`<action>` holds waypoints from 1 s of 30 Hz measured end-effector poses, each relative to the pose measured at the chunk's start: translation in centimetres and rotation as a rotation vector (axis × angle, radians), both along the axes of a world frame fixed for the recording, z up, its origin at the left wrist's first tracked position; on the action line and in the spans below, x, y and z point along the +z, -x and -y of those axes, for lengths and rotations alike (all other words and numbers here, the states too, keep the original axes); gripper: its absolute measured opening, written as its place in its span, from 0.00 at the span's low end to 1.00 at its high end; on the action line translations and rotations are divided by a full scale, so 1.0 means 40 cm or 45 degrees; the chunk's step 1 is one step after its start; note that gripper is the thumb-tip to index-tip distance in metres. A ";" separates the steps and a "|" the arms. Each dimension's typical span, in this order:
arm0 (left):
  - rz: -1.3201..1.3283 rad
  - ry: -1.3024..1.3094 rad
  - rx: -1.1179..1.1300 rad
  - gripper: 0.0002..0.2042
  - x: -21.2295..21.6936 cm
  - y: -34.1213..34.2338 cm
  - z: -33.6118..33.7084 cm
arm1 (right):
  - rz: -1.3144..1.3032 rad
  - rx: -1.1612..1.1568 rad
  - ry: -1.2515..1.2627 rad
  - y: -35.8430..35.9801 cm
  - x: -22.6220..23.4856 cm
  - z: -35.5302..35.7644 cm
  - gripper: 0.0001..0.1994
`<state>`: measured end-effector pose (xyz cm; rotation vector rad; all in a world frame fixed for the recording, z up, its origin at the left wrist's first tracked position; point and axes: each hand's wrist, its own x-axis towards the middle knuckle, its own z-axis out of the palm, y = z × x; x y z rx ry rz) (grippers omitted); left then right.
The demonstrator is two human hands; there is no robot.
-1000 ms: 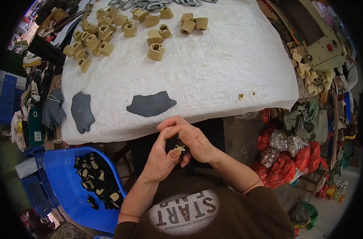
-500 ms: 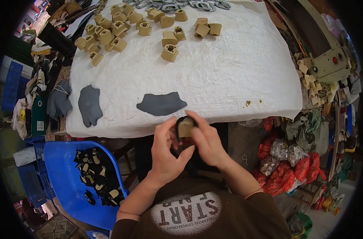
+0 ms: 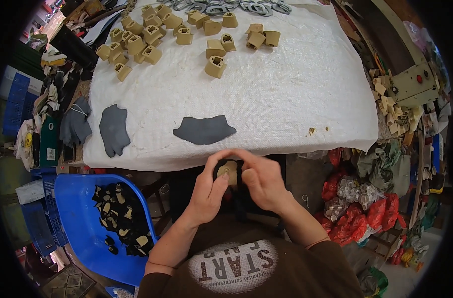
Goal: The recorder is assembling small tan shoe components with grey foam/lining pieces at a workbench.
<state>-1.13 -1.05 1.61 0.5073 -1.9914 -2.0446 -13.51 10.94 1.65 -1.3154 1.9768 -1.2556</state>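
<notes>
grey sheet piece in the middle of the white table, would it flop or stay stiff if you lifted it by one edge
The grey sheet piece lies thin and flat against the white cloth, so it would probably droop. It looks light for its area. Its matte surface suggests it grips rather than slides, and being flat, it should not roll.

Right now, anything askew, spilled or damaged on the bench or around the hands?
Nothing looks damaged. The left hand and right hand hold a tan piece with dark material around it, below the white cloth's edge. Two grey sheet scraps lie loose on the cloth, and small tan crumbs sit near its front edge.
</notes>
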 end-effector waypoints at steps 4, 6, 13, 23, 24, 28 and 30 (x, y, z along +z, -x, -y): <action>-0.088 -0.051 -0.126 0.21 -0.004 -0.002 -0.002 | 0.366 -0.053 0.359 0.037 0.006 0.021 0.09; -0.090 -0.198 -0.179 0.21 0.007 -0.002 -0.013 | 0.681 0.164 0.308 0.057 -0.005 0.037 0.10; -0.050 -0.172 -0.232 0.22 0.014 -0.009 -0.021 | 0.992 0.474 0.346 0.033 -0.027 0.033 0.07; -0.173 -0.583 0.190 0.19 -0.013 0.002 -0.048 | 1.066 -0.039 0.430 -0.081 -0.054 0.038 0.18; -0.181 -0.769 0.273 0.19 -0.009 0.002 -0.050 | 1.069 -0.029 0.427 -0.075 -0.051 0.038 0.18; -0.166 -0.508 0.362 0.18 -0.026 0.011 -0.068 | 0.964 -0.004 0.341 -0.072 -0.025 0.049 0.16; -0.187 -0.479 0.377 0.17 -0.033 0.014 -0.070 | 0.635 -0.034 0.449 -0.084 -0.028 0.055 0.15</action>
